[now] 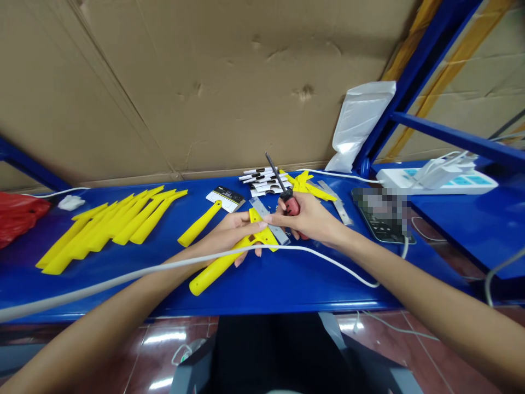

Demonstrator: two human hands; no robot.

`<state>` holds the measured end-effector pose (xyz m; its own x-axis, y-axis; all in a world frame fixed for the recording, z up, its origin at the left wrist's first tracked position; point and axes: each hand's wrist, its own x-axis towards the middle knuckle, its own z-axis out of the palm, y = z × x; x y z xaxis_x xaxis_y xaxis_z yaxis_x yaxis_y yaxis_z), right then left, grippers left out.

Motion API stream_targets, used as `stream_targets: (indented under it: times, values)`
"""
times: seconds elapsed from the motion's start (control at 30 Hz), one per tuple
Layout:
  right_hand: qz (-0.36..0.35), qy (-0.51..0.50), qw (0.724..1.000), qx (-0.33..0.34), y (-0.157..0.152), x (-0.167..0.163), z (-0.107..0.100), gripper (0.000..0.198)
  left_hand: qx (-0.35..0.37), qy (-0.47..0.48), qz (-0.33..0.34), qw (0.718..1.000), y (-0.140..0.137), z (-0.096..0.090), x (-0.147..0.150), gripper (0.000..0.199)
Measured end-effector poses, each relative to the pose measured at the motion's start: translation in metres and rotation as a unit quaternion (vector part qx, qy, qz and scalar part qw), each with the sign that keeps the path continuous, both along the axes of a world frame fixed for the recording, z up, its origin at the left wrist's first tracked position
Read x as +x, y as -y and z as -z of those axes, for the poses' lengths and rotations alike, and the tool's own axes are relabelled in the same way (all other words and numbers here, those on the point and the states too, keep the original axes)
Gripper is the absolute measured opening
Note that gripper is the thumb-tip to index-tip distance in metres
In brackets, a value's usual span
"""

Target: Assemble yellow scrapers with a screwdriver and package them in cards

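Above the glossy blue tabletop (320,284), near its front edge, I have a yellow T-shaped plastic scraper handle (217,273) in the left hand (241,230). The thumb presses on top of its head while the other fingers pass underneath, their tips showing along the near side; the rounded grip slants down toward the front left. Across that head lies a flat grey metal blade (259,207), thin and straight-edged.

With the right hand (305,216) I hold a red-handled screwdriver with a dark metal shaft (292,207), fingers curled about the red part, shaft slanting up and away, its tip clear of the work. The right thumb reaches out flat onto the blade, close to the left thumb. How the remaining right fingers sit below, I cannot tell.

Just beyond the left wrist I see a single smooth yellow tapered grip (200,224), near a black-and-white printed card (225,198). Farther left, a row of similar yellow plastic handles (98,241) lies side by side, slim ends pointing away. Behind the right hand are a stack of white-and-black folded cards (264,180), a heap of angular yellow plastic pieces (305,183) and a strip of flat silvery metal (338,202). Creased brown cardboard (205,82) forms the backdrop.
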<state>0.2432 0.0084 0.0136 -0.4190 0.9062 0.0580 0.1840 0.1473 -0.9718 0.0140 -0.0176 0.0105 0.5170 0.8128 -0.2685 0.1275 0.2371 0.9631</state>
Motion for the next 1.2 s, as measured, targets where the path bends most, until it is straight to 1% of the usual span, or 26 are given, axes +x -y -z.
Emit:
stream_targets:
  times: [0.1, 0.27, 0.47, 0.53, 0.63, 0.77, 0.9, 1.0, 1.1, 1.2]
  values:
    - [-0.009, 0.003, 1.0, -0.004, 0.0012, -0.0018, 0.0034, 0.054, -0.003, 0.005, -0.011, 1.0, 0.0026, -0.0035, 0.0026, 0.042]
    - [-0.007, -0.011, 1.0, -0.028, 0.005, -0.0028, 0.001, 0.055, -0.005, 0.041, -0.023, 0.999, 0.0036, -0.0054, 0.004, 0.035]
    - [-0.01, -0.052, 0.996, -0.066, 0.008, -0.0031, 0.0001, 0.05, 0.002, 0.045, -0.043, 0.998, 0.0026, -0.0074, 0.0036, 0.04]
    - [-0.023, -0.049, 0.997, -0.062, 0.0074, -0.0024, 0.0003, 0.046, 0.008, 0.046, -0.047, 0.998, 0.0026, -0.0081, 0.004, 0.042]
    - [-0.04, -0.031, 0.998, -0.027, 0.0059, -0.0011, 0.0006, 0.038, 0.012, 0.048, -0.043, 0.998, 0.0028, -0.0077, 0.004, 0.044]
    - [-0.052, -0.012, 0.999, 0.009, 0.0047, -0.0008, 0.0008, 0.033, 0.018, 0.046, -0.046, 0.998, 0.0028, -0.0059, 0.0031, 0.044]
    - [-0.047, -0.009, 0.999, 0.006, 0.0052, -0.0013, 0.0014, 0.032, 0.015, 0.04, -0.046, 0.998, 0.0031, -0.0064, 0.0028, 0.043]
    - [-0.051, -0.023, 0.998, -0.011, 0.0057, -0.0008, 0.0019, 0.033, 0.005, 0.047, -0.055, 0.997, 0.0033, -0.0072, 0.0027, 0.041]
    - [-0.064, -0.037, 0.997, -0.029, 0.0061, -0.0005, 0.0029, 0.035, 0.005, 0.05, -0.051, 0.997, 0.0031, -0.0075, 0.0027, 0.043]
    - [-0.063, -0.03, 0.997, -0.026, 0.0072, -0.0018, 0.0048, 0.033, 0.006, 0.05, -0.042, 0.998, 0.0028, -0.0073, 0.0032, 0.046]
